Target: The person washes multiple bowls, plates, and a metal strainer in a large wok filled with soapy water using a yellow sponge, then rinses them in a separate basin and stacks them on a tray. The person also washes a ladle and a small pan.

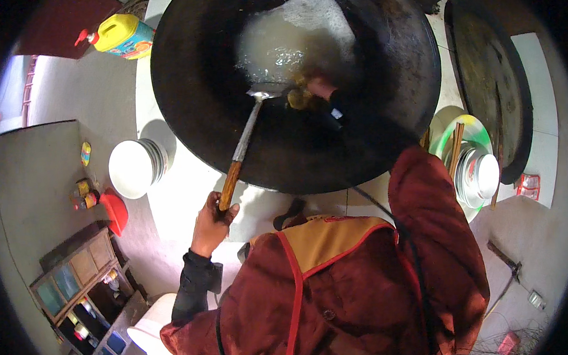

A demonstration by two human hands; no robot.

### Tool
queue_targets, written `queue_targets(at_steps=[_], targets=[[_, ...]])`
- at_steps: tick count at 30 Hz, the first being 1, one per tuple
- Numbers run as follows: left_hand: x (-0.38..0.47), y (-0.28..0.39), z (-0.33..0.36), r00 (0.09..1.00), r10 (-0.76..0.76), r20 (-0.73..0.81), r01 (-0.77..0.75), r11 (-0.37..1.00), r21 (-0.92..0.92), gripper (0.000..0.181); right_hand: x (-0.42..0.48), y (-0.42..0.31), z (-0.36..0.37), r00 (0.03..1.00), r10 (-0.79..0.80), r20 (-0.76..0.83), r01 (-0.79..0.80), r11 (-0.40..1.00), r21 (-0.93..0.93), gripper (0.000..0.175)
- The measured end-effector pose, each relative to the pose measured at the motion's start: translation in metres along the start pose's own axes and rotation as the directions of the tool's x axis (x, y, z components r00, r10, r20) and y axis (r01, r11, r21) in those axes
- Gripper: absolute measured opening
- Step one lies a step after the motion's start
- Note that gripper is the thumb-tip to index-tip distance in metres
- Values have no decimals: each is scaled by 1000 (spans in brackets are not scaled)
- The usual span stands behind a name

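My left hand (213, 225) grips the wooden handle of a metal wok spatula (245, 136), whose blade lies at the near edge of the water. A big dark wok (197, 85) holds cloudy, foamy water (277, 43). Down inside the wok is my right hand (321, 88), in shadow and partly blurred. Its fingers are on a yellowish-brown scrubber (299, 98), close to the right of the spatula blade. The scrubber's exact kind is hard to make out.
Left of the wok stand stacked white bowls (132, 168) and a yellow detergent bottle (120, 36) with a red pump. At right are stacked dishes (481, 174) with chopsticks (457, 146), and a large round dark lid (493, 84). A white bucket (155, 333) sits at lower left.
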State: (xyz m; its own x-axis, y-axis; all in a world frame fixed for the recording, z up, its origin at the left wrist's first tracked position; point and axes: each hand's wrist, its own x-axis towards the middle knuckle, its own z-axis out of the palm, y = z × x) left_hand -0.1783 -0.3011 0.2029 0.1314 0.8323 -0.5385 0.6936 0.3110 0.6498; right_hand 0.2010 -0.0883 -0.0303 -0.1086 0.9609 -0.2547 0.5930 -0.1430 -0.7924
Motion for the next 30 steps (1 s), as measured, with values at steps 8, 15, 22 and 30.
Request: queue_targets(at_steps=[8, 15, 22, 30], targets=[[10, 6, 22, 994, 59, -94, -48, 992, 118, 30, -108, -144, 21, 816, -560, -147, 576, 811, 107, 23], [10, 16, 31, 990, 55, -128, -29, 980, 195, 31, -130, -180, 68, 732, -644, 222, 677, 724, -131, 21], [6, 16, 33, 976, 111, -185, -29, 917, 398, 30, -48, -131, 28, 653, -685, 325, 690, 360, -628, 13], [-1, 10, 16, 968, 147, -202, -35, 880, 473, 25, 10, -83, -6, 889, -338, -308, 392, 911, 132, 19]])
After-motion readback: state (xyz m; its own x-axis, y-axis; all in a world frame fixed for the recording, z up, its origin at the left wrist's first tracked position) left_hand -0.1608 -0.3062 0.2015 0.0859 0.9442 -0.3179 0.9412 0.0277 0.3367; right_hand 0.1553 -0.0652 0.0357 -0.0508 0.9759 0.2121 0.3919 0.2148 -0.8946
